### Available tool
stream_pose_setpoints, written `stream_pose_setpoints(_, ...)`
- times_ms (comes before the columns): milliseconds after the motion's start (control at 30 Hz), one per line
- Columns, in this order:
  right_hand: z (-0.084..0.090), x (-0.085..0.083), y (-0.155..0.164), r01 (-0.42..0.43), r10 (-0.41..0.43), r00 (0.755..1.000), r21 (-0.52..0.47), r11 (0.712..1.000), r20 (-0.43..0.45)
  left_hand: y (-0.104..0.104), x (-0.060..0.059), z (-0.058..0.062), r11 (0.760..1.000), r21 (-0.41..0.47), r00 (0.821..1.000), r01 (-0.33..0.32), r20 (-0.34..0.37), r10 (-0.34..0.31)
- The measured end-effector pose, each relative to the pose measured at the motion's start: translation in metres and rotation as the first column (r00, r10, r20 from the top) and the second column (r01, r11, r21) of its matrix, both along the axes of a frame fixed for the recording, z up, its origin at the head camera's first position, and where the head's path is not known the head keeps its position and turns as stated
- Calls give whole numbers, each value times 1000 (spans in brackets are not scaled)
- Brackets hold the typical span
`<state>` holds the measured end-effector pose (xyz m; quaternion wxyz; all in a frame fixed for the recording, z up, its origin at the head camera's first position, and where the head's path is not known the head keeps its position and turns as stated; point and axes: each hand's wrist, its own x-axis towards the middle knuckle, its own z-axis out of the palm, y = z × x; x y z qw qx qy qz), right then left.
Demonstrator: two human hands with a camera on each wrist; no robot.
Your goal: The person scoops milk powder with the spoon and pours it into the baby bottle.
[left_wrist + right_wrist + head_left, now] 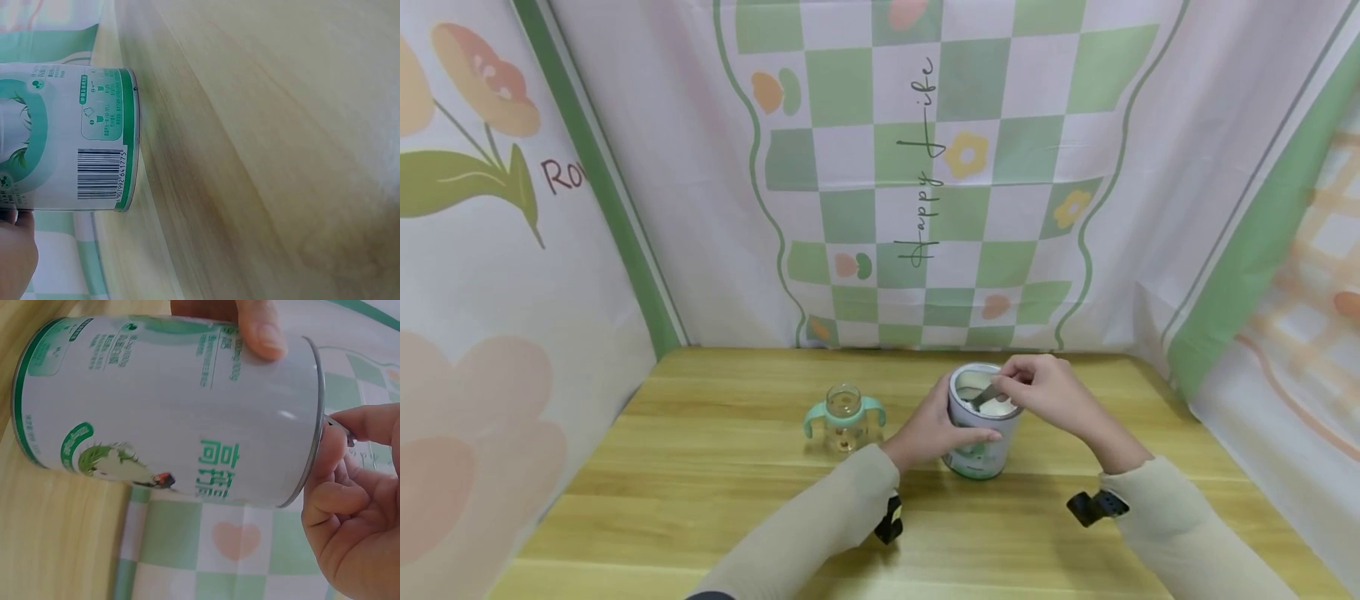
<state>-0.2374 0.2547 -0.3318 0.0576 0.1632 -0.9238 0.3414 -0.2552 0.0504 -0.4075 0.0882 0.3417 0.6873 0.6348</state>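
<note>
An open white-and-green milk powder can is upright at the wooden table, to the right of the middle. My left hand grips its side, thumb across the front; that thumb also shows in the right wrist view. Over the can's mouth, my right hand pinches the handle of a metal spoon between thumb and fingers. The spoon slants down into the can, where pale powder is visible. In the right wrist view, the can's wall hides the spoon's bowl.
A clear baby bottle with mint-green handles stands left of the can, without a lid. The wooden table reaches back to a green-and-white checked curtain. Printed cloths hang along both sides.
</note>
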Motion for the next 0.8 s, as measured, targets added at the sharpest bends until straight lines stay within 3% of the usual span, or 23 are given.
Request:
stream_pose_setpoints(433,-9,-1,15,81,-82,997,-60,995,-16,3,-5,-7,1000,19,1000,0,-5,0)
stream_pose_setpoints(800,-19,3,15,98,-105,975,-45,994,-197,1,-1,-2,1000,-5,1000,-18,11,18)
